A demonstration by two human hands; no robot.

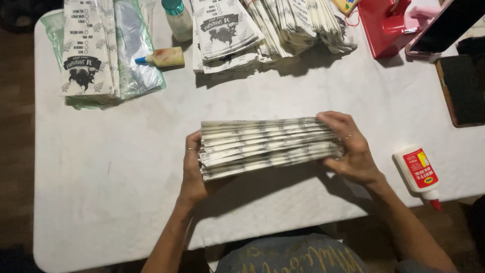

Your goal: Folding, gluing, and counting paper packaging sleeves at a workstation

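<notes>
White surface (126, 167); paper bag stack (268, 146) white with black print; glue bottle (418, 172) white, red-and-yellow label, red tip; red dispenser (386, 25) at the far edge.

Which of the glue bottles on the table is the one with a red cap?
The white glue bottle lying near the right hand; the small one has a blue tip, the upright one a teal cap.

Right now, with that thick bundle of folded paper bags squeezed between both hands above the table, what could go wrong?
1. The bundle of paper bags is gripped only at its ends by the left hand and right hand; the middle sheets could slip out and fan across the white table.
2. The white glue bottle lies on its side by the table's near edge, close to the right forearm; a nudge might roll it off.
</notes>
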